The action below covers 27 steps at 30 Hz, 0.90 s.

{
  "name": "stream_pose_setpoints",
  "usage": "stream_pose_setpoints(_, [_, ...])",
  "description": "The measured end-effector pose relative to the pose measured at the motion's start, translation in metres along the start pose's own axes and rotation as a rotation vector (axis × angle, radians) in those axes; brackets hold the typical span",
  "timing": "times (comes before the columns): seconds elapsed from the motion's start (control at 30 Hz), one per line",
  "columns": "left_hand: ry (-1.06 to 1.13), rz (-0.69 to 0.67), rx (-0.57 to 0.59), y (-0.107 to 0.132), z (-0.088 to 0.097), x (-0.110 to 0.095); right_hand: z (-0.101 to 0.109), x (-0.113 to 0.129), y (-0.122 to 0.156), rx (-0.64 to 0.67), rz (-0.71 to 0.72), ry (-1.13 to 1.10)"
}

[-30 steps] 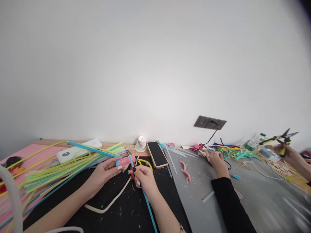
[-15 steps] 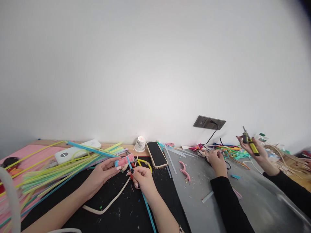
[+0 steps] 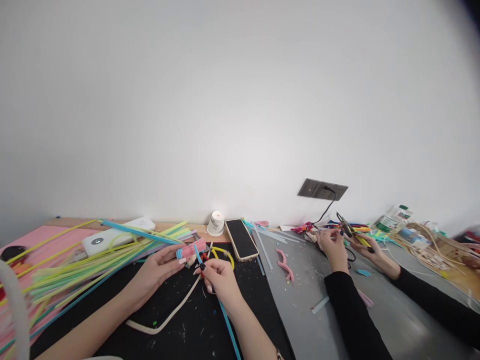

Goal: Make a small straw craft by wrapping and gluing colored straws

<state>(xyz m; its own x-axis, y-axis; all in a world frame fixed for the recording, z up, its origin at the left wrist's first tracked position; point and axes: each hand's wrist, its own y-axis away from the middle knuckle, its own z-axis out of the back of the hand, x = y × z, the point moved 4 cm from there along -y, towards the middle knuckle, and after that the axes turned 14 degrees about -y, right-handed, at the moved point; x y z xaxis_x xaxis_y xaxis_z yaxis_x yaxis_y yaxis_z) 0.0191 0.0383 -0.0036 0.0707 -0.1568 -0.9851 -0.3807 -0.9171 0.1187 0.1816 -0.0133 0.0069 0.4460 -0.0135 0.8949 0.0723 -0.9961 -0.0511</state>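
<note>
Between the fingertips of my left hand (image 3: 159, 270) is a small pink bundle of pipe cleaners (image 3: 193, 248), with blue wrapped round its left end. My right hand (image 3: 221, 280) pinches a blue pipe cleaner (image 3: 229, 327) close to the bundle's right end. The blue strand passes through my fingers and trails down toward the lower edge of the view. Behind my right hand lies a tool with yellow handles (image 3: 225, 254), partly hidden. A cream-coloured strip (image 3: 161, 327) lies bent on the black mat (image 3: 202, 325) below my hands.
Many pastel pipe cleaners (image 3: 93, 265) spread at left, near a white power strip (image 3: 120, 235). A paper cup (image 3: 216, 223) and a phone (image 3: 242, 239) stand along the back. At right, a co-worker's hands (image 3: 333, 250) hold a yellow-and-black tool (image 3: 352, 234) over the grey table (image 3: 300, 310).
My hands stay almost where they were, still on the pink bundle and blue pipe cleaner. The co-worker's hand with the yellow-and-black tool has moved left and down, close to their other hand.
</note>
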Motion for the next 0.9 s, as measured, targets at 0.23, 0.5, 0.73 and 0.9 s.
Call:
stream_pose_setpoints(0.23, [0.000,0.013,-0.002,0.0019,-0.0009,-0.0040,-0.0005,0.0012,0.0009,-0.011,-0.006,0.008])
stream_pose_setpoints(0.5, [0.009,0.010,-0.025,0.0013,0.0017,-0.0050,0.0000,0.0012,0.0002,-0.037,0.005,0.063])
stream_pose_setpoints(0.73, [0.044,0.050,-0.045,0.0026,0.0022,-0.0056,-0.0051,0.0070,0.0033,-0.012,0.014,0.054])
stream_pose_setpoints(0.9, [0.045,0.052,-0.057,0.0036,0.0020,-0.0070,-0.0053,0.0060,0.0033,-0.019,0.002,0.050])
